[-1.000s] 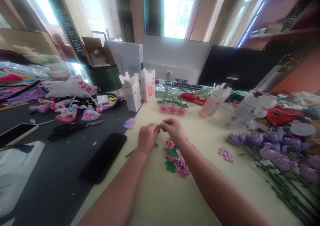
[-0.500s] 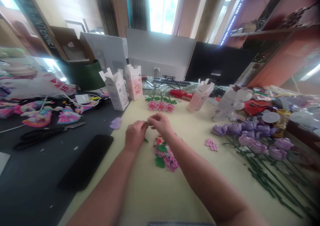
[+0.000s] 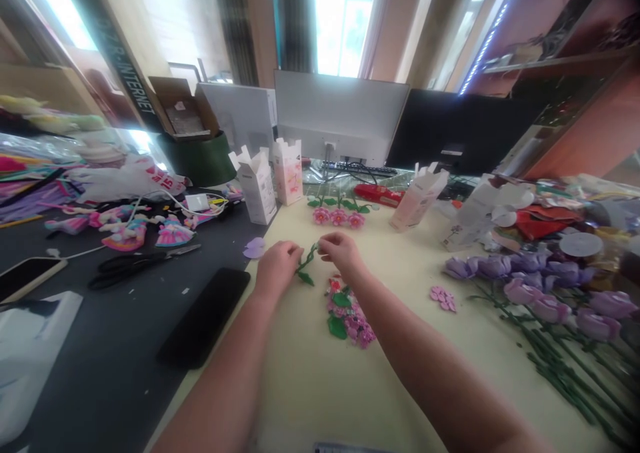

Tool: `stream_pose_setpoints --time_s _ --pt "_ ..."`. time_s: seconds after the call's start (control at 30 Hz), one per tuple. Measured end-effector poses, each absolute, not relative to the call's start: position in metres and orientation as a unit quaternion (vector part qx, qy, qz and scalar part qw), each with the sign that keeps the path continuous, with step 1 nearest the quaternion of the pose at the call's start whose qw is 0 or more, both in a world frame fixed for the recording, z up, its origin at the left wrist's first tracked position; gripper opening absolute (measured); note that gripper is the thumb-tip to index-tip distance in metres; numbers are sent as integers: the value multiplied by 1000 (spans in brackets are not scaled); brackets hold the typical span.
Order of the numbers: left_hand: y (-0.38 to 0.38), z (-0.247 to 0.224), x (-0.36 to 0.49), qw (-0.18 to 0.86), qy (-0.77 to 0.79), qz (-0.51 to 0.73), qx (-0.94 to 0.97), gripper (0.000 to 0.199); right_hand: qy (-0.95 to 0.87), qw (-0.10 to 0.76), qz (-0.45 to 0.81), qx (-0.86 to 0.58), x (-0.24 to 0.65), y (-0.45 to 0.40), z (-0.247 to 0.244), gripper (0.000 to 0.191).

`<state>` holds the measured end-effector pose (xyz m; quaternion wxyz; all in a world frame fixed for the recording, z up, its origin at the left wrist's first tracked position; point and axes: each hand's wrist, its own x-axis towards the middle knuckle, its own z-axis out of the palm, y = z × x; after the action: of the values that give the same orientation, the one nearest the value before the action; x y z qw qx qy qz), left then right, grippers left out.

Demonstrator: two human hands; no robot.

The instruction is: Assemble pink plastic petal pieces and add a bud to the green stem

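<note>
My left hand (image 3: 279, 266) is closed around a green plastic flower stem (image 3: 309, 258) with small leaves, which slants up from its fingertips. My right hand (image 3: 341, 251) pinches at the top of this stem; any small part between its fingertips is too small to make out. Below the hands lies a heap of pink flower pieces (image 3: 357, 323) with green leaves (image 3: 337, 327), partly covered by my right forearm. Beyond the hands, finished pink flowers (image 3: 339, 218) with green leaves stand in a row on the cream mat (image 3: 300, 373).
Open white-and-pink boxes (image 3: 257, 189) stand at the back left and a pink box (image 3: 419, 196) at the back right. Purple roses (image 3: 523, 293) on green stems lie on the right, near small pink pieces (image 3: 443, 298). A black phone (image 3: 205, 316) and scissors (image 3: 135, 266) are on the left.
The view has turned left, so everything sits farther right. My hands have drawn slightly apart, and more of the green stem shows between them.
</note>
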<state>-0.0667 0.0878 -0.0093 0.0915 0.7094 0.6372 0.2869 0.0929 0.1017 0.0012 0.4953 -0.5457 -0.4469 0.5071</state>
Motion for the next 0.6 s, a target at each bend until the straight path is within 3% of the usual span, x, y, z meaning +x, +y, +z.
stream_pose_setpoints --time_s 0.37,0.6 --pt "83 5 -92 184 667 71 719 22 -442 493 509 -551 102 100 0 17" --pt "76 -3 -92 174 671 40 719 18 -448 521 472 -553 141 67 8 24"
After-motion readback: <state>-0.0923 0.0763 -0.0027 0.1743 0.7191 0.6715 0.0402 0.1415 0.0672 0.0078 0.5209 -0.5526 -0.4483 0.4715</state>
